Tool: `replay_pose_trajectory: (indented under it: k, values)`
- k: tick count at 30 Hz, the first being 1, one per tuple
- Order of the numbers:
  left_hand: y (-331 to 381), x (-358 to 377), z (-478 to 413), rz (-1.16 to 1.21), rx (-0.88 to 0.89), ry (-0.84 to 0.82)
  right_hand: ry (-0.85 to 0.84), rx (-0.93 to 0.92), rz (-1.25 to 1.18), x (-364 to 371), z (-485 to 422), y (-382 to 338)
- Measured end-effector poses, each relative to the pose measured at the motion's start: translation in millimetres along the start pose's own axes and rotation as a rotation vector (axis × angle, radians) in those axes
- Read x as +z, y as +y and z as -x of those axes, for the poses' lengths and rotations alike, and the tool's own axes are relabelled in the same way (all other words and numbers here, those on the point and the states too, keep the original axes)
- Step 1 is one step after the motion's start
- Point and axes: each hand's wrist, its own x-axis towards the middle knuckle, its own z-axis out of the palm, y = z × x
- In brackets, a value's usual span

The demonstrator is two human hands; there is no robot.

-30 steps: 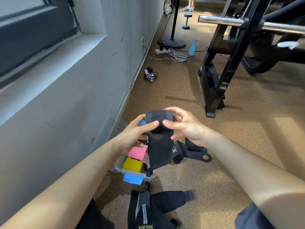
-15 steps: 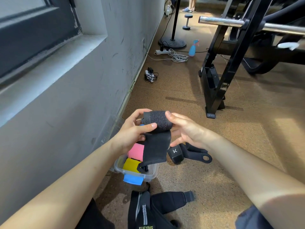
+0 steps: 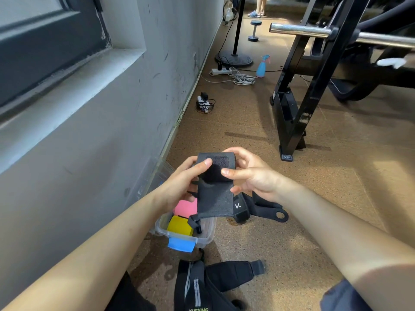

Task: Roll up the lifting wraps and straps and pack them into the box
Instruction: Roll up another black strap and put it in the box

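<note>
I hold a black lifting wrap (image 3: 215, 194) in the air between both hands, its top end rolled and its tail hanging down over the box. My left hand (image 3: 186, 182) grips the roll's left side, thumb on its front. My right hand (image 3: 249, 176) pinches the roll's right side with thumb and fingers. Below stands a clear plastic box (image 3: 203, 240) with a pink roll (image 3: 185, 207) and a yellow roll (image 3: 179, 226) inside and a blue latch (image 3: 180, 244). Another black strap with a ring end (image 3: 260, 209) lies on the floor to the right.
A grey wall (image 3: 112, 153) runs close on the left. A black belt with reflective stripes (image 3: 202, 286) lies near my legs. A black rack leg (image 3: 292, 122) stands ahead right, with cables (image 3: 238, 77), a charger (image 3: 203, 103) and a blue spray bottle (image 3: 262, 66) further along the floor.
The roll has grown as both hands turned it, and the hanging tail has become shorter. My right hand has closed back onto the roll's right side.
</note>
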Motion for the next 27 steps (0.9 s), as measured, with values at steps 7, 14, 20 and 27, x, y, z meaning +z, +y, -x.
replay_pose_trajectory:
  k: [7,14,20,27]
  values:
    - [1,3,-1,0.115,0.051,0.056,-0.027,-0.043,0.107,3,1,2]
    - [1,1,0,0.149,0.177,0.008,-0.035,0.151,0.031,3,5,-9]
    - [3,3,4,0.086,0.192,-0.002,-0.043,0.119,0.003,-1,2,-6]
    - [2,0,0,0.11,-0.046,-0.005,-0.017,-0.006,0.112,2,1,3]
